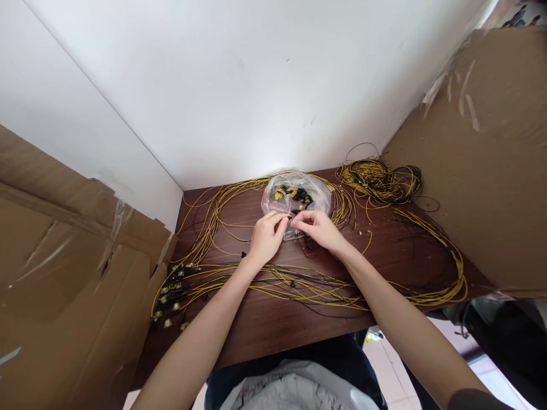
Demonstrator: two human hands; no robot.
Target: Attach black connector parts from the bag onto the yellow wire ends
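Both my hands meet at the middle of a dark wooden table (265, 324), just in front of a clear plastic bag (299, 193) holding small black and yellow parts. My left hand (267, 236) is closed in a pinch, thumb against fingertips. My right hand (318, 228) is also pinched, its fingertips touching those of the left. Between them sits something small and dark that I cannot make out. Long yellow and black wires (299, 285) loop over the table beneath my wrists.
A tangled coil of yellow wire (378, 179) lies at the back right. Wire ends with small black and yellow connectors (173, 296) gather at the left edge. Cardboard sheets (68, 273) flank the table on the left and right (487, 165). A white wall stands behind.
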